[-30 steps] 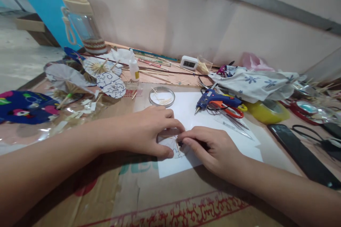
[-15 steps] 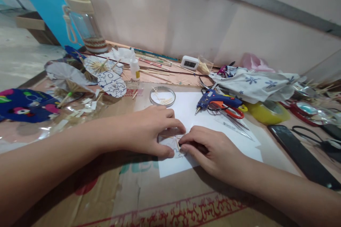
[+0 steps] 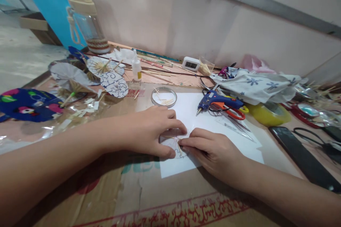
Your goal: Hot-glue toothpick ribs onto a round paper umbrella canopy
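A small round paper piece (image 3: 170,143) with a blue line pattern lies on a white paper sheet (image 3: 170,169). Thin wooden sticks (image 3: 180,149) run across it from near its middle. My left hand (image 3: 153,129) arches over its left side, thumb and index finger apart and their tips resting at the paper's edge. My right hand (image 3: 210,147) comes in from the right with its fingers pressed together, the fingertips on one stick near the centre. Part of the round piece is hidden under both hands.
Behind my hands stands a round shallow dish (image 3: 163,97) with short sticks. A blue glue gun (image 3: 218,100) and orange-handled scissors (image 3: 234,112) lie right. Small paper umbrellas (image 3: 70,76) and a glue bottle (image 3: 136,68) are left. A phone (image 3: 301,158) lies far right.
The fingers of my right hand have drawn closer together and shifted slightly on the stick. My left hand keeps its place on the round paper. The view has shifted slightly.
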Motion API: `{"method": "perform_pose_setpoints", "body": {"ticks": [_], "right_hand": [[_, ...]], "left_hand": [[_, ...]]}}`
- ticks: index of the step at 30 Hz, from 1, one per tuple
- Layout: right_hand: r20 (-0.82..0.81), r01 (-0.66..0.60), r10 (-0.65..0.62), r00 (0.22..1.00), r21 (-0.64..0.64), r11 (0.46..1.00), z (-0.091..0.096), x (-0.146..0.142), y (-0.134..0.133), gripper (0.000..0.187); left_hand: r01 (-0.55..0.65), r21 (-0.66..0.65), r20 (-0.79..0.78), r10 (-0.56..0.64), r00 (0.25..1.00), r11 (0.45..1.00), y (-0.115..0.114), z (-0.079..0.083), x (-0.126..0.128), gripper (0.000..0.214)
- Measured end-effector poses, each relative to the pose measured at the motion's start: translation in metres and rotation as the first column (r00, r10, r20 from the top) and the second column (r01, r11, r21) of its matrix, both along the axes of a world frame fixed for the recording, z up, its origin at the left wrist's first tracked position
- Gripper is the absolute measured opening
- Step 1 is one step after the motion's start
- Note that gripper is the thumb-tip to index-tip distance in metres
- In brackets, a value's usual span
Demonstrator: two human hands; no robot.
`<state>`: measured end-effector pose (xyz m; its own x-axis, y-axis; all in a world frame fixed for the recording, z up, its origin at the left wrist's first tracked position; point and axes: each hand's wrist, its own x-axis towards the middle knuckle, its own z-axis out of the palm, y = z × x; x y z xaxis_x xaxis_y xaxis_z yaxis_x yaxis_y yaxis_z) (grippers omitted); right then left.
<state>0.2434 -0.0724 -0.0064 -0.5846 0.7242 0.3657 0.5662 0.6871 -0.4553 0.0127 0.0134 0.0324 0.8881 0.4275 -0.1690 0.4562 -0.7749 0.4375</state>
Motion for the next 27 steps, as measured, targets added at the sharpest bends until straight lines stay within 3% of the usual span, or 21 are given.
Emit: {"method": "perform_pose_setpoints", "body": {"ticks": [9, 16, 27], "right_hand": [[0.041, -0.005, 0.003, 0.999, 0.034, 0.999, -0.001, 0.000, 0.000, 0.025], [0.010, -0.003, 0.004, 1.000, -0.061, 0.998, 0.008, 0.000, -0.002, 0.022], [0.064, -0.035, 0.037, 0.997, -0.037, 0.999, 0.006, -0.001, -0.003, 0.025]], "left_hand": [[0.009, 0.010, 0.026, -0.009, 1.000, 1.000, 0.000, -0.003, -0.002, 0.051], [0.001, -0.005, 0.029, -0.001, 1.000, 1.000, 0.001, -0.002, -0.002, 0.051], [0.001, 0.005, 0.033, -0.001, 0.999, 1.000, 0.001, -0.004, -0.002, 0.054]]}}
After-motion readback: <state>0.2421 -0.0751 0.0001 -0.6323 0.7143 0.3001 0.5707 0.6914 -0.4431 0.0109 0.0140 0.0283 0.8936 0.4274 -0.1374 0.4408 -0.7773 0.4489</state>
